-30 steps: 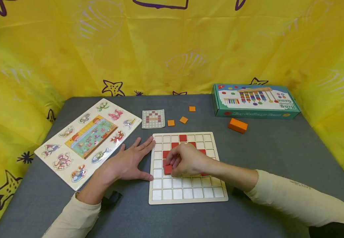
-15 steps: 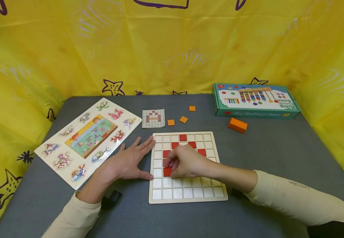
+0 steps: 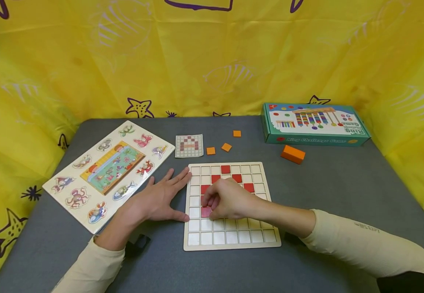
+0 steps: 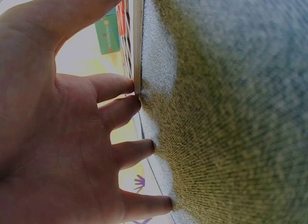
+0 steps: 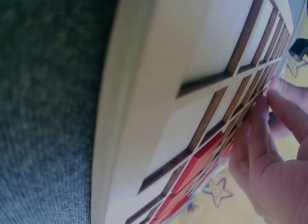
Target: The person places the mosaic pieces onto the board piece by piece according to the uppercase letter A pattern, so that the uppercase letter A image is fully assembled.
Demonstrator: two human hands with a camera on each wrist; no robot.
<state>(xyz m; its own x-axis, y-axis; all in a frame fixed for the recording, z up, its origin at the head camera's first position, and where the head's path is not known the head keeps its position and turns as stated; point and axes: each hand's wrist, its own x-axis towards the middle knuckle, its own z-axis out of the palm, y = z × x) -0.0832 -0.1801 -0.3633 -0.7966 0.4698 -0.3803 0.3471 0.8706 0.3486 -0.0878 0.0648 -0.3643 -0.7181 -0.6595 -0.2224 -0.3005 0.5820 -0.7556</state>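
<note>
Left hand (image 3: 160, 198), fingers spread wide, touches the grid board (image 3: 231, 247); right hand (image 3: 234, 198) pinches one red tile (image 3: 205, 212) on it. Three orange tiles (image 3: 226, 147) lie toward the counter's (image 3: 325, 199) far edge.

A square, cream, wooden grid board (image 3: 231, 237) is laid flat, its cells divided by raised strips. Its left edge is touched by the left hand (image 3: 160, 200). A red square tile (image 3: 206, 212), paled to pink by glare, is pinched by the right hand (image 3: 232, 199) at the board's second column, fifth row. Other red tiles (image 3: 237, 178) are set along slanting lines from the board's far-edge middle; some cells are hidden.
</note>
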